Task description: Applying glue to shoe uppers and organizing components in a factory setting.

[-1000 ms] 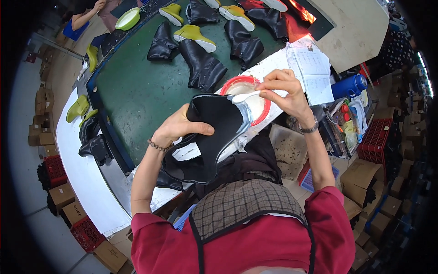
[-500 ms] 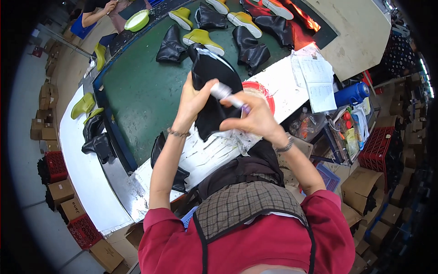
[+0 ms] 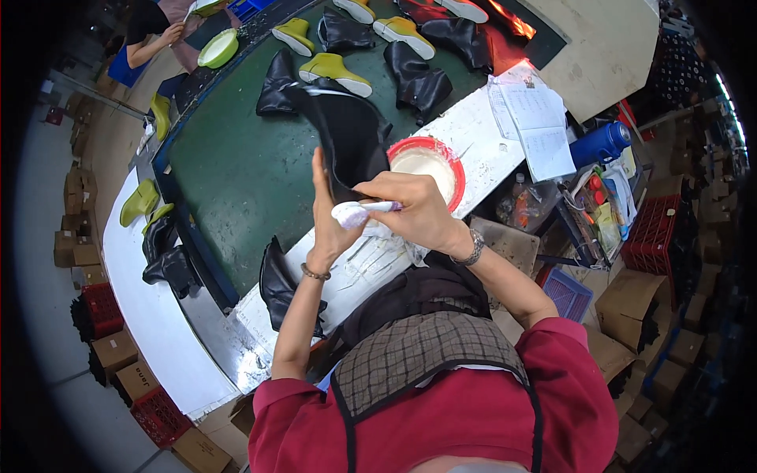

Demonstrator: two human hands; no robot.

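A black boot upper [image 3: 359, 130] tilts over the table, its dark inner face showing. My left hand [image 3: 330, 219] grips its near left edge, fingers stretched up along the side. My right hand [image 3: 422, 206] is closed on a small brush [image 3: 351, 214] with a whitish, purple-tinged head. The brush head lies across in front of my left palm and covers part of it. Just beyond my right hand sits a red-rimmed bowl [image 3: 453, 164] of cream-coloured paste. Another black boot [image 3: 276, 285] lies beside my left forearm.
Black boots [image 3: 418, 83] and yellow-green boots [image 3: 335, 72] stand across the green tabletop [image 3: 217, 173]. Papers [image 3: 536, 130] and a blue flask [image 3: 601, 144] lie to the right. A co-worker's hand [image 3: 169, 34] shows at far left, near a green bowl [image 3: 218, 49].
The brush has come down toward me and left, from over the upper to before my left palm. My left hand has shifted down along the upper's edge. The paste bowl is less covered now.
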